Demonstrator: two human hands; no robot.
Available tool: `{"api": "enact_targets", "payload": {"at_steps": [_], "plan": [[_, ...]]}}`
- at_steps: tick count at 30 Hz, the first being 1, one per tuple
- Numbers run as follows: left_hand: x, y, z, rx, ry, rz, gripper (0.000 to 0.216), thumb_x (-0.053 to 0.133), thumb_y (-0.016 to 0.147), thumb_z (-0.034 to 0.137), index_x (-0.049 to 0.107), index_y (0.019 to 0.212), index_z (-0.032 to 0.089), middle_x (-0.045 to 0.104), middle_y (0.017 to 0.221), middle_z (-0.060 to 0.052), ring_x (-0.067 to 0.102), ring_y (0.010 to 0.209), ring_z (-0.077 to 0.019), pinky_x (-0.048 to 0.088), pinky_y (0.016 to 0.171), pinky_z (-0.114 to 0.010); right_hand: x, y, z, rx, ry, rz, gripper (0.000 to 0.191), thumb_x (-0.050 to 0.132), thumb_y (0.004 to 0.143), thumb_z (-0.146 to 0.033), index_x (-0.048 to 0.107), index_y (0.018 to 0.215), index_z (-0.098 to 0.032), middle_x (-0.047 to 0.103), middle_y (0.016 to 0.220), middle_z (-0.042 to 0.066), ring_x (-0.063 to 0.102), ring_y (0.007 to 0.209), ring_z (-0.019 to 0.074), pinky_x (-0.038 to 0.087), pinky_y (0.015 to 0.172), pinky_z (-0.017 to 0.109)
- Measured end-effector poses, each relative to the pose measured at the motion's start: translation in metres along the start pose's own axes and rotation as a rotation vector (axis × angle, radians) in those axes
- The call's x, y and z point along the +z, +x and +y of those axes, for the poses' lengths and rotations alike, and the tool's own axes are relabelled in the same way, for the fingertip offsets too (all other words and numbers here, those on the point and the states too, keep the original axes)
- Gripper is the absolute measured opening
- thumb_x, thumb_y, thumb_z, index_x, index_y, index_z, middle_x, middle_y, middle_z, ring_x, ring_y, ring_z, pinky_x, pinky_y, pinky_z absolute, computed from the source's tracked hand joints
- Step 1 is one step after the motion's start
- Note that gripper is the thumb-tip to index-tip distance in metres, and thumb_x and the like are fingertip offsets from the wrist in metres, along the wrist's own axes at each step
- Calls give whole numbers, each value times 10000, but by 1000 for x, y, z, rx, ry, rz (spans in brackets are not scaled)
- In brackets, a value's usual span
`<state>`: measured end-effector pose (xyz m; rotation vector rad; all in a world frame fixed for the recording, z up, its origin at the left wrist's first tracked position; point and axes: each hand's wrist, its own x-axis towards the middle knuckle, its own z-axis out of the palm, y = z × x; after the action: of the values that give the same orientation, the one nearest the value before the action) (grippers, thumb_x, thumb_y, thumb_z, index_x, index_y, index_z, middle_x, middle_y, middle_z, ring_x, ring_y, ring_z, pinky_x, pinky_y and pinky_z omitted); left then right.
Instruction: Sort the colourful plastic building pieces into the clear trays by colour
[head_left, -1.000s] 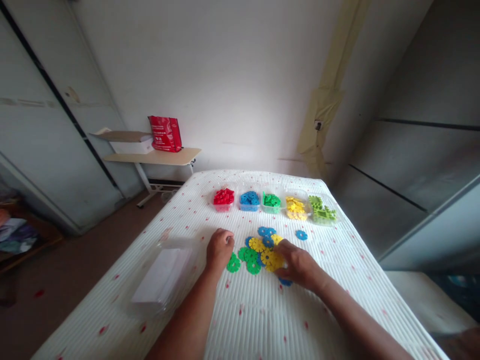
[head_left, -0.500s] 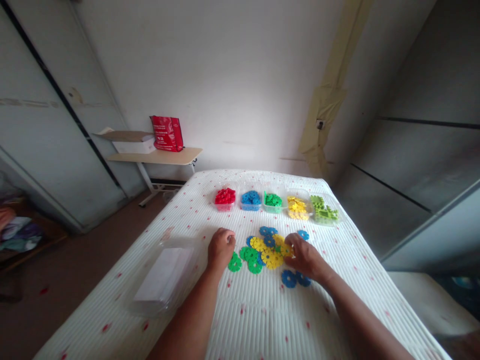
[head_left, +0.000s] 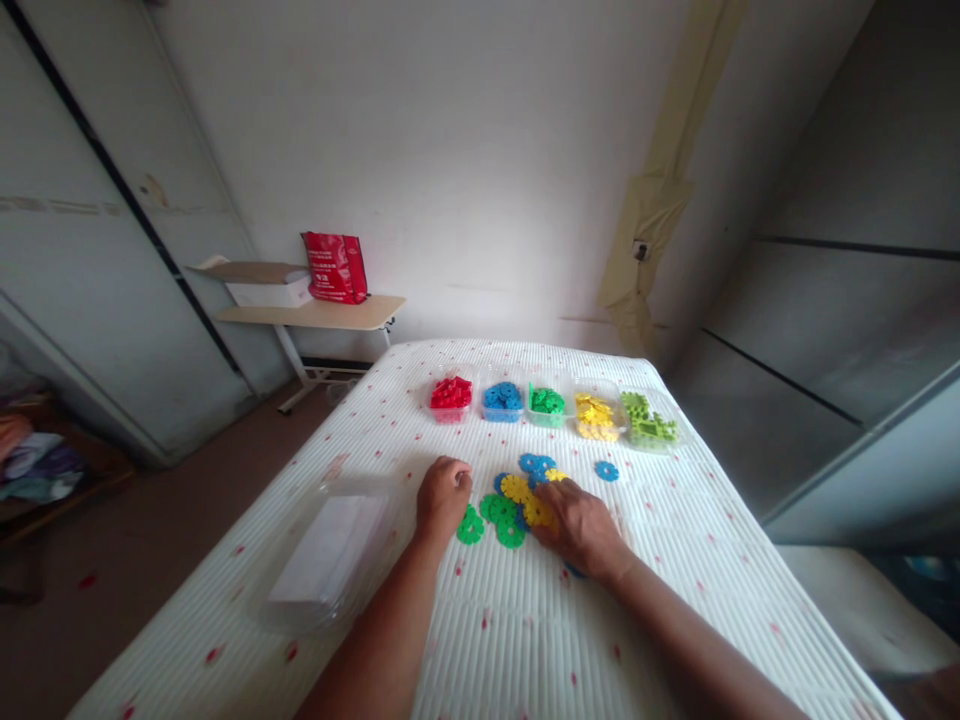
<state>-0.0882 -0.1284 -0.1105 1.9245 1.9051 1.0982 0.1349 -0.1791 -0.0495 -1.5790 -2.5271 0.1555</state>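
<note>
My left hand (head_left: pixel 442 502) rests on the cloth with its fingers curled; whether anything is inside them is hidden. Just right of it lie several green snowflake discs (head_left: pixel 510 532). My right hand (head_left: pixel 581 528) reaches over the pile, its bent fingers closed on yellow snowflake discs (head_left: pixel 537 508) and covering part of them. Several blue snowflake discs (head_left: pixel 529 462) show at the back of the pile. One separate blue disc (head_left: pixel 607 470) lies beyond the right hand. The blue discs under the right wrist are mostly hidden.
Clear tubs stand in a row behind the pile, with red (head_left: pixel 451 393), blue (head_left: pixel 502 398), green (head_left: pixel 546 402), yellow (head_left: pixel 597 412) and light green pieces (head_left: pixel 646 418). A clear plastic container (head_left: pixel 322 555) lies at left. A side table (head_left: pixel 337 313) holds a red bag (head_left: pixel 335 268).
My right hand has moved left and inward over the yellow discs, which are now bunched closer together and partly covered. My left hand has stayed in place.
</note>
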Motion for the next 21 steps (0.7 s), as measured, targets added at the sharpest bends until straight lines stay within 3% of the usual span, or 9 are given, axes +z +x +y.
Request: {"api": "enact_targets", "payload": {"at_steps": [7,12,17,21], "plan": [[-2,0,3,-10,0,-5,176,477,739,96,631,737,182,631,825,-27,583,800,-137,436,764,-246,8,0,2,-81,33,43,276,543,759,-220,547,1031,-176,627,976,94,546,906,215,428,759,297],[-3,0,4,-13,7,-5,176,477,735,94,631,731,179,632,819,-30,585,806,-140,435,769,-249,10,1,9,-23,172,104,327,561,703,-195,536,1029,-177,623,979,90,562,899,206,441,782,304],[-3,0,4,-7,4,-10,181,472,740,102,638,741,174,637,826,-36,587,811,-145,433,768,-249,-3,-3,31,92,464,221,250,553,725,-257,509,967,-208,601,834,21,553,711,148,454,670,276],[-3,0,4,-11,8,-7,183,475,737,96,641,736,175,635,826,-34,585,807,-145,431,765,-246,-6,-8,39,65,456,192,245,570,706,-241,517,940,-192,598,827,31,552,708,152,454,666,281]]}}
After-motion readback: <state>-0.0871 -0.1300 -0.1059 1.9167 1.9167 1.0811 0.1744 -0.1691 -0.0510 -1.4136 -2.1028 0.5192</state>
